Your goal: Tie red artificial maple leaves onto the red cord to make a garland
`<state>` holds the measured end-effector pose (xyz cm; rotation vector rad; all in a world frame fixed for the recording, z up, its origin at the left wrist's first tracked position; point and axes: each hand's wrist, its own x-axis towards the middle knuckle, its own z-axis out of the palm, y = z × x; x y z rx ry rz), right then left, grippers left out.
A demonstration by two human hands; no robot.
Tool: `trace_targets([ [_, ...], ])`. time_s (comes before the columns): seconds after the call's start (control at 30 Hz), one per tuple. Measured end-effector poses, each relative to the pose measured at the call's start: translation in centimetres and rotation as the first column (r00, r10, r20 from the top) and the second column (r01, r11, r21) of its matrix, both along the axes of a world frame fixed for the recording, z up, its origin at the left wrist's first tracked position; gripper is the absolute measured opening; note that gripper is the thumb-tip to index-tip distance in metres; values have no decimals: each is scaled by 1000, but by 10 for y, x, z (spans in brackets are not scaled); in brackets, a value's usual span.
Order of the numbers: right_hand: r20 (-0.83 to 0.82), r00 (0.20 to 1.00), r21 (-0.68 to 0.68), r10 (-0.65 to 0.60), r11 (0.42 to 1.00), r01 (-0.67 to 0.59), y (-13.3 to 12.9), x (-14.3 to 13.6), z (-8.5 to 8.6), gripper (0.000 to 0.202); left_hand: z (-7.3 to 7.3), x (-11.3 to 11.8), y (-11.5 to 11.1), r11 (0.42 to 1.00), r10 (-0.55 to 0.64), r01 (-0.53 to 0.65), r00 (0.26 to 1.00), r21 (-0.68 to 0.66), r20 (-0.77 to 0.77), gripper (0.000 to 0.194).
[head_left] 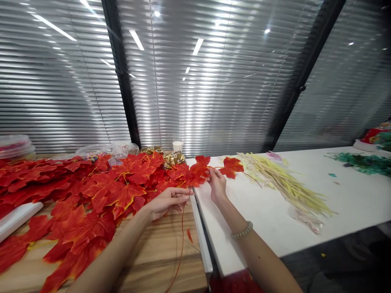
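Note:
My left hand is closed, thumb and fingers pinched on a thin red cord that hangs down over the wooden table. To its right, my right hand pinches the strand of red artificial maple leaves at a stem. One maple leaf lies just left of those fingers and another maple leaf just right of them. Beyond that second leaf a thin stem end sticks out over the white table. A large pile of red maple leaves spreads left of my hands.
Wooden table and white table meet with a narrow gap. A bundle of yellow strips lies at right, green tinsel-like material farther off. Behind the leaves stand a paper cup, gold wrappers and plastic tubs.

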<state>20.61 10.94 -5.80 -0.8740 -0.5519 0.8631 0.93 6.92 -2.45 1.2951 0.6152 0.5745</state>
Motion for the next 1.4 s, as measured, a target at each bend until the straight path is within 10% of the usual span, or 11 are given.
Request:
trace_targets([
  [1.4,-67,995,-42,69,997,-72,1,2,-5,22,-7,5,3,970,201,-188,977,156,-70,36],
])
